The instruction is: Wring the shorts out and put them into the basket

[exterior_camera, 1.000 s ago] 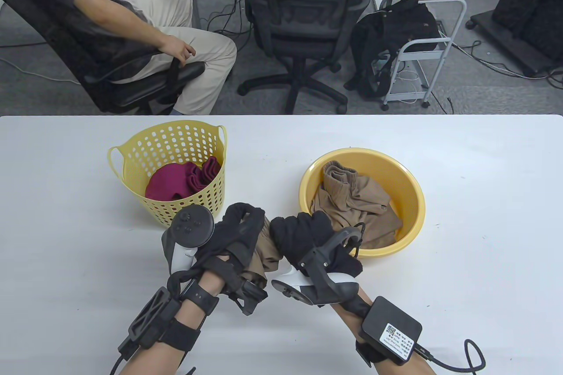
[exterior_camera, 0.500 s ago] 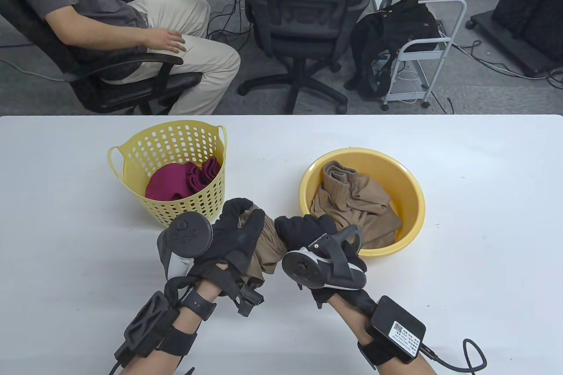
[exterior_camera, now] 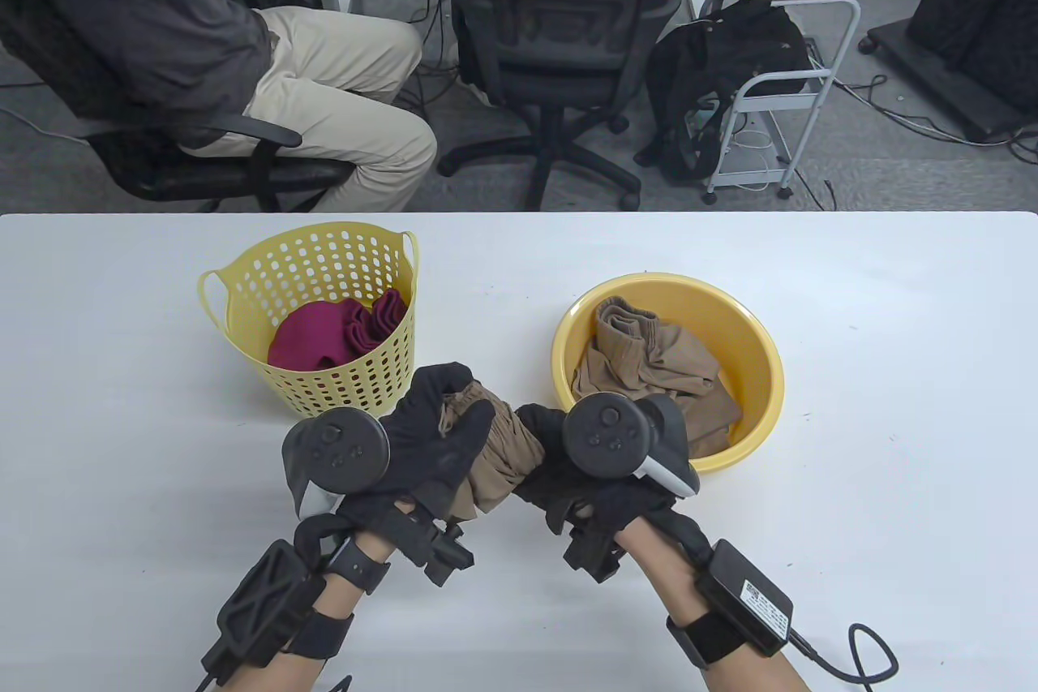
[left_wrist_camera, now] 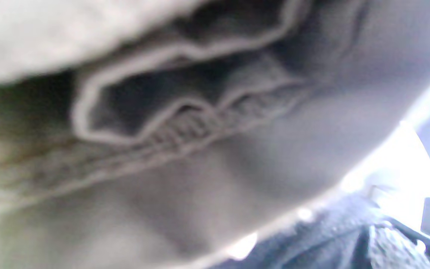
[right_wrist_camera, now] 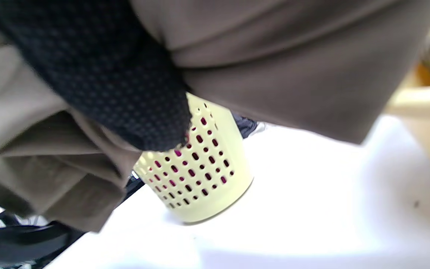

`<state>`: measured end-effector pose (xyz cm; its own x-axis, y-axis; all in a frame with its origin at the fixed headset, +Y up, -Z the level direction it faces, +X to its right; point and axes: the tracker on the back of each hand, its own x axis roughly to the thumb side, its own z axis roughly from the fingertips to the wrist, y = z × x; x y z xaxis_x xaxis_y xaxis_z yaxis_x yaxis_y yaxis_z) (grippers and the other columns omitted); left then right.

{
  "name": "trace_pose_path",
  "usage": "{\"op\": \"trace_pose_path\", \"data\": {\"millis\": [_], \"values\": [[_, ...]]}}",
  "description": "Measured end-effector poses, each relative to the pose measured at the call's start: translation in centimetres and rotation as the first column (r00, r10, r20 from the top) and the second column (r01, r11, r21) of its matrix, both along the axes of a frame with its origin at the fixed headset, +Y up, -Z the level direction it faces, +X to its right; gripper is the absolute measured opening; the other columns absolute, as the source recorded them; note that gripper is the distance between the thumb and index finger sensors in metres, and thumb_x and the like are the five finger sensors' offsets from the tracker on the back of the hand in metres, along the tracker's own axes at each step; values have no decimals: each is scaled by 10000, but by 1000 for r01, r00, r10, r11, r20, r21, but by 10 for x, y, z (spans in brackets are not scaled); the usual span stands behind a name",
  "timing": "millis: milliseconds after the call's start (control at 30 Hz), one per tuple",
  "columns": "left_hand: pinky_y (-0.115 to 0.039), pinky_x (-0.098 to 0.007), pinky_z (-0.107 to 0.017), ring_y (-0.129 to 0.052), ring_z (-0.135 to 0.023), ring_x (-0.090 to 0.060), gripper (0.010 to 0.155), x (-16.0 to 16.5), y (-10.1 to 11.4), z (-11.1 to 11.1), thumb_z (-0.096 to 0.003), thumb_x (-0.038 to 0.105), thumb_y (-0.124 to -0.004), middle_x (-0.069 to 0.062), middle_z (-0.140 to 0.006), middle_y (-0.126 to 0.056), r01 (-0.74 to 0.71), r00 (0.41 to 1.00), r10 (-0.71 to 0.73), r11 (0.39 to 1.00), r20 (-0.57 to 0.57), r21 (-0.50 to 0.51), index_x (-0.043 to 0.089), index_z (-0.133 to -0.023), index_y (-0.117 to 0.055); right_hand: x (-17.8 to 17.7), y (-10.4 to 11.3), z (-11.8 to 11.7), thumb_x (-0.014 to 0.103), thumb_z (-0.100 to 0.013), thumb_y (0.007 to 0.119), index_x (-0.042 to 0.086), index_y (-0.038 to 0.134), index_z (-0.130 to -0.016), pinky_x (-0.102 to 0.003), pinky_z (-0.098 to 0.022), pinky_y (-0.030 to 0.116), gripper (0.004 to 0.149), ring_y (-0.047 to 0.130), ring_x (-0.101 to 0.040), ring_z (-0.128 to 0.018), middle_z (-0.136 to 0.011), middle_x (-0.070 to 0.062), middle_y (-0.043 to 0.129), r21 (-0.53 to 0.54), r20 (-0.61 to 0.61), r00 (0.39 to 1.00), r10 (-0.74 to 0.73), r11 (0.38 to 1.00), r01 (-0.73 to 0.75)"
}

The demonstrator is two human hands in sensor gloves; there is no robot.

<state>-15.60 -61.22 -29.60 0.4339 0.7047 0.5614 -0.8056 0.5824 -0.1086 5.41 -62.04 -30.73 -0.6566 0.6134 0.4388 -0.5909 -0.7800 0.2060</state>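
Both hands low over the desk [exterior_camera: 851, 400], knuckles up: left hand [exterior_camera: 434, 440] and right hand [exterior_camera: 568, 473] each grip an end of one twisted tan shorts [exterior_camera: 499, 457] between them (trackers on top). Behind: one basket [exterior_camera: 316, 270], one yellow basin [exterior_camera: 754, 351] with more tan cloth.

White label [exterior_camera: 765, 605] on the right wrist box, print too small to read

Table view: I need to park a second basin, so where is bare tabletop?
Bare table lies right of the yellow basin, and left of the basket. It is crowded between them, where both hands wring the shorts.
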Motion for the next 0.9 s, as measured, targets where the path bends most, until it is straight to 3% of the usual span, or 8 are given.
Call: {"op": "trace_pose_path", "data": {"millis": [267, 433, 900], "values": [[-704, -627, -626, -892, -767, -416, 553, 0, 7, 2, -603, 529, -672, -190, -954, -710, 10, 996, -16, 998, 91, 65, 192, -988, -461, 5, -16, -9, 330, -344, 1059, 75, 755, -841, -439, -378, 816, 637, 957, -218, -371, -602, -32, 929, -266, -58, 980, -191, 949, 170], [-699, -630, -631, -890, -770, -418, 551, -1, 7, 2, -598, 527, -678, -187, -955, -712, 8, 994, -15, 998, 105, 70, 198, -986, -466, 7, -23, -11, 334, -348, 1059, 71, 752, -846, -441, -381, 814, 641, 957, -225, -377, -609, -39, 927, -347, -71, 960, -270, 909, 230], [-706, -629, -626, -899, -761, -416, 548, -1, 8, 1, -595, 526, -682, -187, -949, -722, 19, 994, -26, 998, 104, 65, 197, -983, -477, 8, -24, -10, 370, -361, 1052, 68, 703, -895, -457, -423, 803, 706, 959, -260, -455, -692, -60, 898, -346, -81, 960, -269, 911, 226]]}}
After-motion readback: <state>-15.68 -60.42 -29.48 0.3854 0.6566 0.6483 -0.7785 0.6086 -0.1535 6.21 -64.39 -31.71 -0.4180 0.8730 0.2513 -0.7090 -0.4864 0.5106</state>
